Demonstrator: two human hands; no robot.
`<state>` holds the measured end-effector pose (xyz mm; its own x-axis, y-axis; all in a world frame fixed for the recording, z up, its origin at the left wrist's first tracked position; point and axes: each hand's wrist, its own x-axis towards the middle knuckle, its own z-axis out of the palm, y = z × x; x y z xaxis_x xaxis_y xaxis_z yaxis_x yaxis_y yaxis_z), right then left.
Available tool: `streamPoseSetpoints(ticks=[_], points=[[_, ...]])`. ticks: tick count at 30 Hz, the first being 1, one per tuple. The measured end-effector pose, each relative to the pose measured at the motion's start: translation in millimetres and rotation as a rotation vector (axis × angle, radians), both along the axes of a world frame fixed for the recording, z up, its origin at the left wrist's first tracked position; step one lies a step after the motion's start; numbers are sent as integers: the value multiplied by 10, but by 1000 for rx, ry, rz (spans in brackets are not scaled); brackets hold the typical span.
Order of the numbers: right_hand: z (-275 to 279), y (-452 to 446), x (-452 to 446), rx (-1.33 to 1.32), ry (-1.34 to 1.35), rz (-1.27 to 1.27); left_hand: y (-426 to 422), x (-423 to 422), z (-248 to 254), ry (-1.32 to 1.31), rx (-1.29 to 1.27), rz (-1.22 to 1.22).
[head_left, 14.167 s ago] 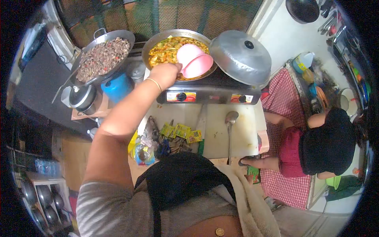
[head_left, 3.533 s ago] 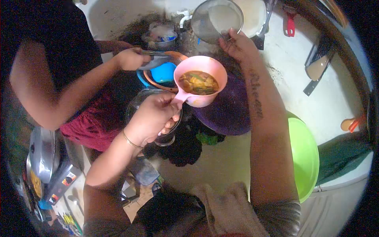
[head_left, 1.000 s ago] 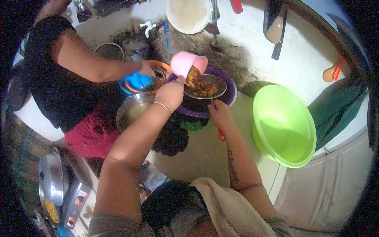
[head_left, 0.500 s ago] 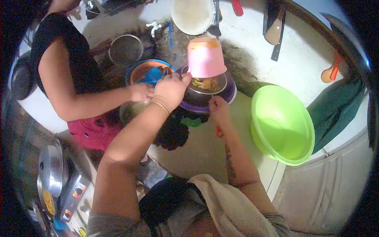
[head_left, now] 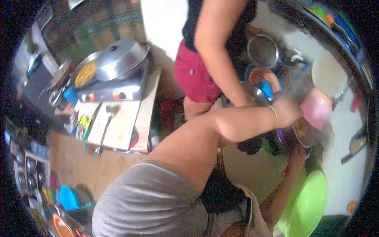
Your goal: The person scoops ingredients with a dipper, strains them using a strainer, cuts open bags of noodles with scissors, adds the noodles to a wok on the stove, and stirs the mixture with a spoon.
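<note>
My left hand (head_left: 287, 110), blurred by motion and with a bangle at the wrist, grips the edge of a pink plastic container (head_left: 317, 108). The container is tipped over a round strainer (head_left: 308, 136) that holds food scraps. Closed around the strainer's handle is my right hand (head_left: 297, 155), low at the right. A purple basin (head_left: 281, 136) lies under the strainer, partly hidden by my forearm and hands.
A co-worker's arm (head_left: 219, 55) reaches down close to my left forearm. A green basin (head_left: 310, 205) stands at the right. To the left are a stove (head_left: 114, 89), a lidded pan (head_left: 120, 59) and a ladle (head_left: 106, 126) on a counter. An orange bowl (head_left: 258, 75) sits beyond.
The view has swung left, so the sink area now appears at the right and the stove and counter show fully. Both hands keep their holds on the pink container and the strainer.
</note>
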<state>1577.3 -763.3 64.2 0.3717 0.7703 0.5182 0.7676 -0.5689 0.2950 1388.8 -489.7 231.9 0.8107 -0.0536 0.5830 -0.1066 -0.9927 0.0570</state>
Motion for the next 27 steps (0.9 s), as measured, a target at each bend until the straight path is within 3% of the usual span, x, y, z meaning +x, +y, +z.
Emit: streamPoseSetpoints(ticks=[1, 3, 4, 5, 7, 8, 9, 11, 13, 16, 17, 20, 22, 26, 27], points=[[134, 145, -126, 119, 201, -65, -22, -86, 61, 109, -37, 0], [507, 312, -625, 365, 610, -236, 32, -115, -23, 12, -213, 38], [272, 206, -363, 368, 527, -63, 44, -185, -15, -3, -345, 84], [493, 397, -909, 596, 755, 42, 38, -227, -9, 7, -352, 99], [866, 419, -1020, 657, 1109, 132, 103, -196, -108, 139, -511, 194], [865, 417, -985, 683, 1096, 108, 144, -246, -58, 228, -261, 196], [783, 429, -918, 689, 966, 64, 89, -342, 24, 254, -510, 250], [862, 396, -838, 671, 727, -78, 143, -237, -76, 170, -563, 250], [1253, 369, -1039, 605, 708, -262, 79, 65, -231, 179, -588, 270], [1489, 323, -826, 505, 647, -252, -98, 1, -25, 266, -575, 225], [1577, 341, -818, 549, 698, -241, -97, 58, 67, 323, -513, 193], [1799, 388, -950, 679, 843, -140, -217, -139, 480, 269, 237, -15], [1945, 422, -1270, 664, 798, -76, -249, -223, 459, 348, 73, -171], [2013, 469, -1806, 599, 973, -161, -234, -304, 110, 502, -1624, -455], [2024, 457, -1976, 612, 984, -196, -240, -449, 112, 464, -1594, -477]])
